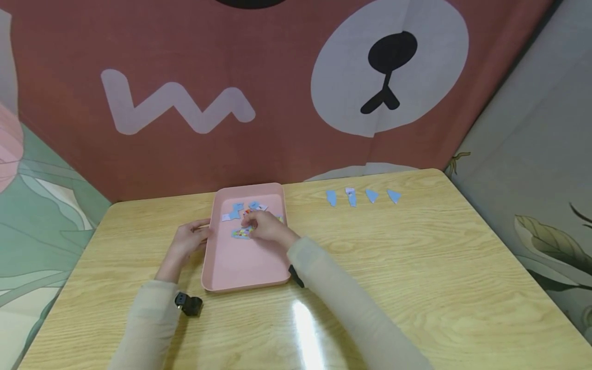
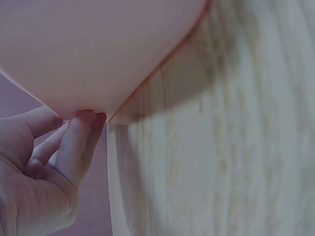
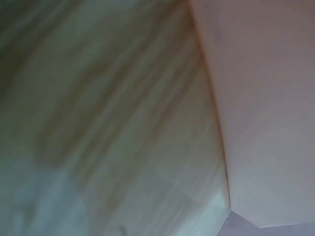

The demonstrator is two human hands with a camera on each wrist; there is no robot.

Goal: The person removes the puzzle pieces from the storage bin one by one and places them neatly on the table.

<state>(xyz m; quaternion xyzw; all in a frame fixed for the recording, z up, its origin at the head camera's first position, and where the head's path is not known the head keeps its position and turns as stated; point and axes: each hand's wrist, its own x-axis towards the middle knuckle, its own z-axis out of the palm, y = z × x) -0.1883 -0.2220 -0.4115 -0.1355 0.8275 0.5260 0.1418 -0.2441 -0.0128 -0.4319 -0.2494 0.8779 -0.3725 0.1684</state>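
A pink tray (image 1: 245,267) lies on the table, with several small flat pieces in it, some light blue (image 1: 234,215) and some printed. My left hand (image 1: 188,239) holds the tray's left rim; in the left wrist view its bent fingers (image 2: 74,147) meet the outer wall. Over the middle of the tray, my right hand (image 1: 268,227) has its fingers curled down onto a multicoloured piece (image 1: 241,234), which they partly cover. More pieces lie just beyond that hand, partly hidden by it. The right wrist view shows only tabletop and the tray's side (image 3: 266,123), no hand.
Beyond the tray to the right, several light-blue pieces (image 1: 371,195) are spread in a row near the back edge of the wooden table (image 1: 416,277). A red-brown cloth (image 1: 185,159) with a bear design hangs right behind the table.
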